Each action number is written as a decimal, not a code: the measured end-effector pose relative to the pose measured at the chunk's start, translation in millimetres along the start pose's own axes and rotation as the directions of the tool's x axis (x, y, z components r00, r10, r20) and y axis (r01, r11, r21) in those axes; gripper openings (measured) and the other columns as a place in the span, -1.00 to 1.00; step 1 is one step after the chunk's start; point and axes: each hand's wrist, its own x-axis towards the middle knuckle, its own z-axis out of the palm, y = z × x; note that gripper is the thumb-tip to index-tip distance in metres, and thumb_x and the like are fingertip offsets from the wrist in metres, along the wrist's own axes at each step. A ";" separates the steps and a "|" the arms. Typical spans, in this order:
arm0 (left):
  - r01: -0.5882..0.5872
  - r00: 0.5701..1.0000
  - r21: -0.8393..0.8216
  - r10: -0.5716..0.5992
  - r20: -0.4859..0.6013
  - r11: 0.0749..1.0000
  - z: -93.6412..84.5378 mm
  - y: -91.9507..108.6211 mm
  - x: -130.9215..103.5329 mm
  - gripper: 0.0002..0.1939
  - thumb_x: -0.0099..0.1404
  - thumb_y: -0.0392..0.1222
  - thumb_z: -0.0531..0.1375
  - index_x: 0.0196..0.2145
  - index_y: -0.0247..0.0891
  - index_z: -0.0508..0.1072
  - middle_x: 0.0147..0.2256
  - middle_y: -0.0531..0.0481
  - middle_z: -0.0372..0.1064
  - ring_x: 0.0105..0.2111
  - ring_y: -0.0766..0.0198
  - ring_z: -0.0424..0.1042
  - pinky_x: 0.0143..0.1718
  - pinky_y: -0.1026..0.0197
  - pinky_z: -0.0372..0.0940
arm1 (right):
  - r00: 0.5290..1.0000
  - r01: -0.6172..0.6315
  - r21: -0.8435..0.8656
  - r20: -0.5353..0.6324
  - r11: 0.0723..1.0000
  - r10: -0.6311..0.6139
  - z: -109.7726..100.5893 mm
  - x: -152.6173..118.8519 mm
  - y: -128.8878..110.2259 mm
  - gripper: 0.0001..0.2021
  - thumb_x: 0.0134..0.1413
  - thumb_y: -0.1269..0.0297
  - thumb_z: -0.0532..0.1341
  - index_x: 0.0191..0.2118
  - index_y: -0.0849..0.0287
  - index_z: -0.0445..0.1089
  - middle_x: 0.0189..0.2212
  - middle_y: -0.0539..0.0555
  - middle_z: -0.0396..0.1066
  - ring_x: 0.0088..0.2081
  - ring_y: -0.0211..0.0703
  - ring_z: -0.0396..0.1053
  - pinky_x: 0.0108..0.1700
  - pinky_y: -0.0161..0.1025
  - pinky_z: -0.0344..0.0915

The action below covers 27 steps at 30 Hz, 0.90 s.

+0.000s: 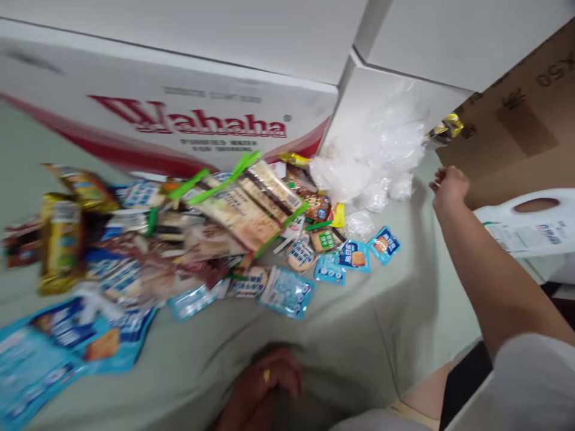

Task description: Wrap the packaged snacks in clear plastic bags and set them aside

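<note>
Over the pale green sheet, my right hand [450,187] is held out at the right, its fingers loosely bent and a little apart, with nothing seen in them. Just above it is a small yellow and dark packet [444,130], apart from the fingers, beside a heap of clear plastic wrap [375,155]. My left hand [274,377], wearing a gold ring, is low in the middle, in shadow, its fingers curled in and no object visible in them. Beyond it lies a pile of wrapped snacks, among them a green-edged pack [242,215] and blue packets [287,291].
A white and red Wahaba carton [202,120] stands behind the pile. Brown cardboard [507,143] and a white jug [530,224] with a handle are on the right. Larger blue bags [40,371] lie at the lower left. My legs are at the bottom right.
</note>
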 end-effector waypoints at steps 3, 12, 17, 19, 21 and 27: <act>0.163 0.986 -0.668 -0.091 0.141 0.726 -11.9 8.6 10.9 -0.45 0.37 0.02 0.22 -0.69 -0.23 0.18 -0.69 0.04 0.13 -0.61 0.33 0.13 -0.52 0.23 0.06 | 0.998 0.015 -0.094 0.059 0.995 -0.009 -41.1 -70.0 1.8 -0.80 0.26 0.31 0.09 -0.43 0.05 0.22 -0.60 -0.14 -0.01 -0.60 -0.29 -0.12 -0.54 -0.21 -0.11; 0.126 0.992 -0.922 -0.030 0.124 0.367 -38.9 28.9 26.4 -0.35 0.04 -0.23 0.52 -0.61 -0.26 0.02 -0.59 0.18 0.04 -0.55 0.45 0.12 -0.43 0.31 0.12 | 0.799 0.433 -0.341 0.573 0.834 -0.180 -74.7 -186.6 -60.8 -0.71 0.04 -0.05 0.34 -0.39 0.08 0.49 -0.62 -0.06 0.18 -0.56 -0.24 0.07 -0.50 -0.21 0.00; 0.300 0.953 -0.887 -0.071 0.295 0.352 -38.5 23.3 25.2 -0.38 0.08 -0.25 0.52 -0.55 -0.23 0.04 -0.63 0.30 -0.11 -0.69 0.55 -0.19 -0.62 0.37 -0.13 | 0.670 0.655 -0.519 0.735 0.549 -0.104 -22.0 -182.9 -59.1 -0.87 -0.04 0.30 0.34 -0.29 0.10 0.58 -0.35 0.06 0.51 -0.33 -0.09 0.42 -0.24 -0.18 0.30; 0.301 0.953 -0.888 -0.075 0.293 0.348 -39.8 22.0 27.3 -0.51 0.08 -0.23 0.52 -0.46 -0.22 0.21 -0.63 0.33 -0.11 -0.69 0.55 -0.24 -0.64 0.38 -0.15 | 0.674 0.676 -0.550 0.730 0.491 -0.110 -6.1 -183.4 -43.6 -0.70 -0.16 0.39 0.37 -0.19 0.10 0.61 -0.17 0.12 0.55 -0.20 -0.01 0.47 -0.11 -0.16 0.35; 0.283 0.959 -0.894 -0.089 0.269 0.346 -41.1 21.1 30.3 -0.57 0.08 -0.22 0.53 -0.37 -0.21 0.31 -0.64 0.35 -0.12 -0.69 0.55 -0.26 -0.63 0.39 -0.14 | 0.690 0.660 -0.540 0.710 0.522 -0.139 2.7 -186.9 -28.9 -0.60 -0.19 0.42 0.36 -0.11 0.09 0.62 -0.03 0.16 0.54 -0.10 0.04 0.49 -0.03 -0.14 0.37; 0.211 0.977 -0.910 -0.041 0.211 0.358 -40.6 20.9 35.2 -0.60 0.12 -0.12 0.51 -0.29 -0.23 0.38 -0.65 0.32 -0.02 -0.68 0.54 -0.16 -0.56 0.37 -0.03 | 0.808 0.525 -0.505 0.549 0.685 -0.214 -25.9 -217.1 -20.1 -0.80 0.09 0.22 0.23 -0.22 0.14 0.54 -0.28 0.15 0.56 -0.27 -0.01 0.47 -0.22 -0.14 0.38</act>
